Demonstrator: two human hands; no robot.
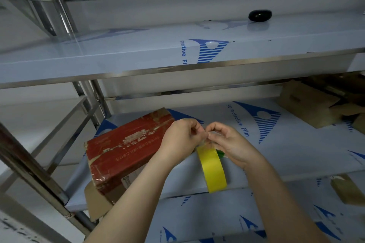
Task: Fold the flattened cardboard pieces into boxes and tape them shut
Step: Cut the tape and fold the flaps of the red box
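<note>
While both hands work close together above the middle shelf (286, 144), we note the left hand (180, 140) and the right hand (232, 144) almost fingertip to fingertip. Fingers curled on each, thumb and forefinger pinching the clear loose end of the tape (212, 169). The yellow roll hangs edge-on just under the hands, in front of the shelf's front edge. We cannot tell which hand carries its weight.

Red box (126, 150): lies on the same shelf, left of the hands, turned at an angle. Its surface is scuffed, with torn patches. Near corner overhangs the shelf's front edge; a brown flap (98, 205) sticks out below it. The left hand sits in front of the box's right end.

Brown boxes (310, 104): far right of that shelf, well apart from the hands. Another brown piece (347, 189) on the shelf below, at right.

Upper shelf (138, 49): blue-printed film on it, and a black rounded object (260, 15) towards the back.
</note>
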